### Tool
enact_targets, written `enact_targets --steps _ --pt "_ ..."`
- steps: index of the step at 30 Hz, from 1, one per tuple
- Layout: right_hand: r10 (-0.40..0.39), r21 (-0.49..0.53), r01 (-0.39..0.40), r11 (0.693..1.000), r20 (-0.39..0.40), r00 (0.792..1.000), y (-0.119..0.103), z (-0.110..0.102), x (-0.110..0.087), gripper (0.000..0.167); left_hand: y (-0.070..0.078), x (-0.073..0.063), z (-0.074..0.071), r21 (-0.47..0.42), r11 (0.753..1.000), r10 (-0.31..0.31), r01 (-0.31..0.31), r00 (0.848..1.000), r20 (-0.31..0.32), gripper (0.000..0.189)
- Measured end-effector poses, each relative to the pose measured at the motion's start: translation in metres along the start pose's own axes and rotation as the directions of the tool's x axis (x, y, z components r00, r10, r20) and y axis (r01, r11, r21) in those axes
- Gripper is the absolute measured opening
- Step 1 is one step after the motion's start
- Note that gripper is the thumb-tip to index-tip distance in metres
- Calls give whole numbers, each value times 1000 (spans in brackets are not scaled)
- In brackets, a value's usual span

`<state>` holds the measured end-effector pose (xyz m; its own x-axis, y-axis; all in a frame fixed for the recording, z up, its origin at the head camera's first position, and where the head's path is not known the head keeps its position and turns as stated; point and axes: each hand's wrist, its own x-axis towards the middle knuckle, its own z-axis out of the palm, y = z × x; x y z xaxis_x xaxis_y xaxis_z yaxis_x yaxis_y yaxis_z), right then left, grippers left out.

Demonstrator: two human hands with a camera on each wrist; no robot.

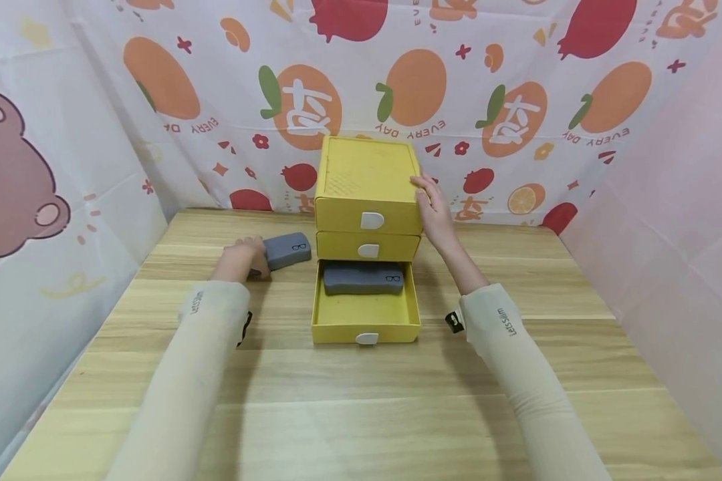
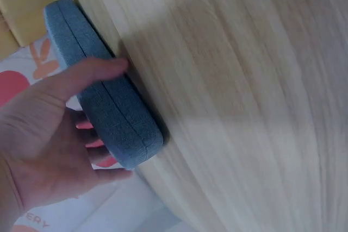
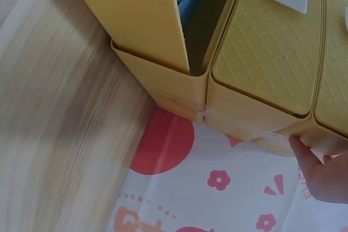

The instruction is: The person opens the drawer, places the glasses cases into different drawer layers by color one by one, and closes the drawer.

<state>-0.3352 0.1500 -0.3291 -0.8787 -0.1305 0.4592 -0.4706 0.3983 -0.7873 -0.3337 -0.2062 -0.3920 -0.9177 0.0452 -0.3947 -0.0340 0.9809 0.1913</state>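
Observation:
On the table left of the yellow drawer unit (image 1: 367, 167) lies a grey-blue glasses case (image 1: 287, 248) with a small glasses print. My left hand (image 1: 241, 257) grips its near left end. In the left wrist view the thumb crosses the case (image 2: 117, 104) and the fingers curl round its far side. The bottom drawer (image 1: 364, 314) stands pulled out, and a second glasses case (image 1: 361, 279) lies at its back. Against the unit's right side rests my right hand (image 1: 434, 210), fingertips at the top edge; part of that hand (image 3: 323, 177) also shows in the right wrist view.
Above the pulled-out drawer, the middle drawer (image 1: 343, 246) and top drawer (image 1: 337, 215) are closed, each with a white tab handle. Behind the wooden table (image 1: 337, 407) hangs a fruit-print cloth (image 1: 361, 80). Pale cloths hang at both sides.

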Motion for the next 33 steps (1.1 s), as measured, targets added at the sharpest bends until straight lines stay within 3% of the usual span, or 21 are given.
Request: enact_targets --steps 6,10,15,23,33 --pt "31 5 -31 1000 -2 1000 0 0 0 42 2 4 4 -54 996 66 -67 998 -22 83" --pt "86 31 -86 996 -3 996 0 1 -2 47 3 8 7 -76 996 48 -50 999 -26 83" --pt "90 71 -89 993 -13 996 0 2 -3 47 5 8 10 -104 994 23 -24 1000 -10 78" --pt "79 95 -77 993 -16 997 2 2 -2 48 13 0 10 -30 997 71 -73 996 -51 70" --pt "62 118 -60 991 -17 998 0 4 -2 47 11 -5 11 -19 994 109 -109 994 1 75"
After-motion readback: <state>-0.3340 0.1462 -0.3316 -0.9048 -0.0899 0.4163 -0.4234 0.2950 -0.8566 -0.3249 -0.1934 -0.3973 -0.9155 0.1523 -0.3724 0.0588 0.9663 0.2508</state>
